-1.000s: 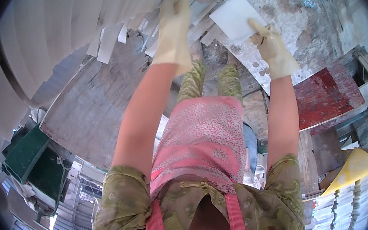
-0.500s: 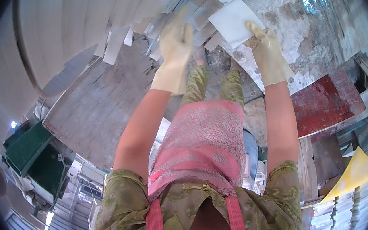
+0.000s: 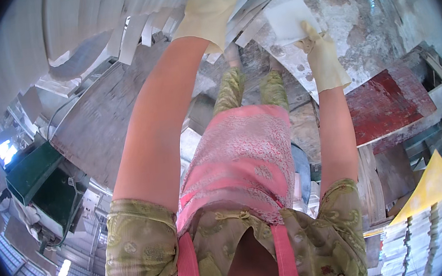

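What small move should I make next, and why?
I'd probably firm up the grip of the right hand on the white square piece: it's held only near one corner, and the left hand is stretched away to the top of the view, so it gives no support.

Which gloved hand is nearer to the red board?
Right. In the picture, the right hand is up and to the left of the red board; the left hand is farther off, near the top edge, well to the board's left.
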Demonstrator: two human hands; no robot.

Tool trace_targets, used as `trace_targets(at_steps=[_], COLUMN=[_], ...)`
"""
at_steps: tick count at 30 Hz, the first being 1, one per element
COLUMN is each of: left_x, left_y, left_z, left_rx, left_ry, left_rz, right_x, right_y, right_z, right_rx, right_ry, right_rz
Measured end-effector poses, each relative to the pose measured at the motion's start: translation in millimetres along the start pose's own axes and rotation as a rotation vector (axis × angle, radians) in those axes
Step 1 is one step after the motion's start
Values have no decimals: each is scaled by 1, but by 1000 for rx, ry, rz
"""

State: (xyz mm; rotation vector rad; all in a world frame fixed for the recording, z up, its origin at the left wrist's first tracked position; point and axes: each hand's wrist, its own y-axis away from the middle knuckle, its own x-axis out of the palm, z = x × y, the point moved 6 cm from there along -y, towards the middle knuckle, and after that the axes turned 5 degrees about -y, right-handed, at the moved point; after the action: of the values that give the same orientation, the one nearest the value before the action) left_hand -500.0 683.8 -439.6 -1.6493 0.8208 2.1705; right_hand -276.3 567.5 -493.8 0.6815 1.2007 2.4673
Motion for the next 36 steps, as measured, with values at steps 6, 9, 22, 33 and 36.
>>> trace_targets(at_steps=[6, 9, 22, 33, 36], left_x=[-11, -2, 102, 83, 73], left_y=[10, 18, 132, 116, 103], left_z=[17, 32, 11, 20, 17], left_rx=[-78, -231, -455, -581, -507], left_ry=[293, 608, 823, 795, 810], left_rz=[-64, -112, -130, -130, -167], right_x=[-8, -2, 15, 36, 34], right_y=[9, 5, -26, -74, -60], right_z=[-1, -13, -164, -145, -143], right_rx=[-9, -1, 300, 380, 347], right_ry=[-8, -1, -689, -449, -502], right_rz=[-18, -18, -55, -165, -133])
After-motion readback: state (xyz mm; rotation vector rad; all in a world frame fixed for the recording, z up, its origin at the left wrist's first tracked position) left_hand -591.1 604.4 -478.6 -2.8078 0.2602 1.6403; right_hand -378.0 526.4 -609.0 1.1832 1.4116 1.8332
